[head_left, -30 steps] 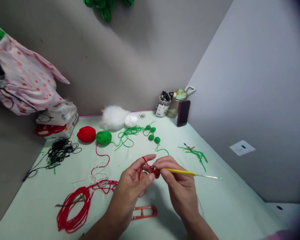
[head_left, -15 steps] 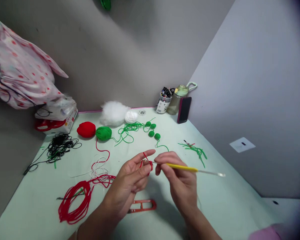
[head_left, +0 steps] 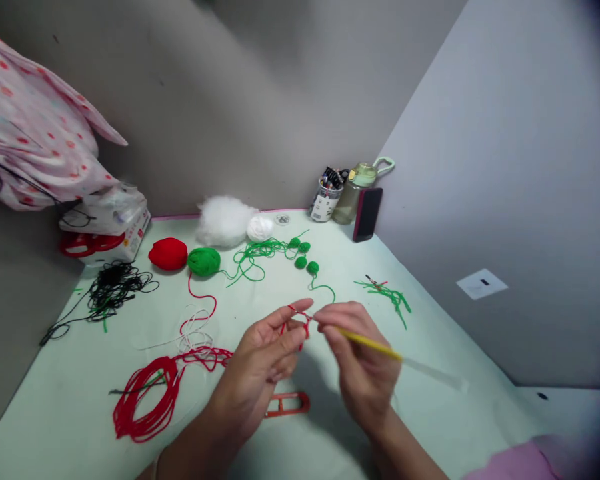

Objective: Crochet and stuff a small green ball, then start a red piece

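Between thumb and fingers, my left hand (head_left: 267,350) pinches a small piece of red yarn work (head_left: 304,331), with a strand running up over the raised index finger. My right hand (head_left: 363,363) is closed round the yellow grip of a crochet hook (head_left: 373,344). The hook's tip meets the red yarn just above the left fingertips, while its metal rear end points right and is blurred. Orange thread snips (head_left: 300,403) lie on the table under my hands, partly hidden by the left one. Left of that hand, a looped hank of red yarn (head_left: 123,407) rests flat.
Behind my hands are a red yarn ball (head_left: 168,255), a green yarn ball (head_left: 204,261), white stuffing (head_left: 225,221) and small green crocheted balls (head_left: 313,267). Tangled black yarn (head_left: 113,287) lies left, green scraps (head_left: 393,295) right. A phone (head_left: 368,215) leans against a bottle (head_left: 347,200).
The hook's tip has lifted and tilted, drawing the red strand up toward my left index finger. Its rear end has swung lower. The whole view has shifted slightly.
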A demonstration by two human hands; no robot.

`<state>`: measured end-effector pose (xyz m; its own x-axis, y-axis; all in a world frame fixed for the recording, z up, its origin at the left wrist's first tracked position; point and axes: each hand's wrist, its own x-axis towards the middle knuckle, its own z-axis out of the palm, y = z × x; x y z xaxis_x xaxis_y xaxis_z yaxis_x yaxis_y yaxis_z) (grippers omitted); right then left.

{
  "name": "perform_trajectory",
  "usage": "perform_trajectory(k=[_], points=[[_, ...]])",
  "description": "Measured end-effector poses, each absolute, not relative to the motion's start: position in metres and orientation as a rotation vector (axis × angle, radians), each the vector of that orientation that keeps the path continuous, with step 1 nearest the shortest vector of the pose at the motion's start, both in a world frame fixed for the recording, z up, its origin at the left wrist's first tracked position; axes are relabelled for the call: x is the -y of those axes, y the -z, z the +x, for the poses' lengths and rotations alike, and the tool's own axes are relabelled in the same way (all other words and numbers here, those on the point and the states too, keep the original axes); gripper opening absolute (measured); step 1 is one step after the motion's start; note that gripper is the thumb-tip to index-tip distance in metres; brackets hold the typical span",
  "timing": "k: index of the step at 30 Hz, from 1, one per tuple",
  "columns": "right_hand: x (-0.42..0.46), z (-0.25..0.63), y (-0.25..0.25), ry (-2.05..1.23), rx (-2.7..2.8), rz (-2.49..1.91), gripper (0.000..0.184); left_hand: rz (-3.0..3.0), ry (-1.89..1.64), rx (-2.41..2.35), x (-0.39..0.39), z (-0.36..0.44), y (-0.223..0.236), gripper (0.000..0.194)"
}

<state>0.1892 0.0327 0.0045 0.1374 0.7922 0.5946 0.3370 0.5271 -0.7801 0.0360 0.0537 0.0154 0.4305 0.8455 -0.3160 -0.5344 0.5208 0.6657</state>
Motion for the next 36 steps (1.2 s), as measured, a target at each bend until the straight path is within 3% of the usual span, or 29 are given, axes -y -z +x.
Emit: perform_trajectory(k=[3,5,9,13,19,24,27,33,36], points=[[-0.042,0.195,-0.011,-0.795,1.197,-0.875,0.017,0.576,-0.961,-0.728,-0.058,0.031,-0.018,0.029],[-0.043,0.193,-0.013,-0.896,1.204,-0.845,0.016,0.665,-0.987,-0.777,-0.056,0.031,-0.018,0.035],[-0.036,0.184,-0.01,-0.501,1.538,-1.026,0.027,0.716,-0.982,-0.816,-0.052,0.036,-0.014,0.055],[-0.028,0.181,-0.008,-0.133,1.675,-1.057,0.041,0.627,-0.942,-0.739,-0.053,0.037,-0.012,0.048],[-0.038,0.189,-0.008,-0.816,1.229,-0.961,0.014,0.542,-0.905,-0.652,-0.057,0.033,-0.015,0.043],[-0.044,0.192,-0.011,-1.083,1.118,-0.863,0.022,0.57,-0.905,-0.673,-0.057,0.029,-0.016,0.038],[-0.037,0.191,-0.011,-0.901,1.293,-0.907,0.022,0.615,-0.955,-0.74,-0.055,0.03,-0.015,0.036],[-0.025,0.188,-0.001,-0.057,1.852,-1.111,0.036,0.521,-0.982,-0.696,-0.05,0.037,-0.013,0.049],[-0.027,0.189,-0.002,-0.222,1.67,-1.077,0.032,0.388,-0.892,-0.632,-0.053,0.037,-0.015,0.042]])
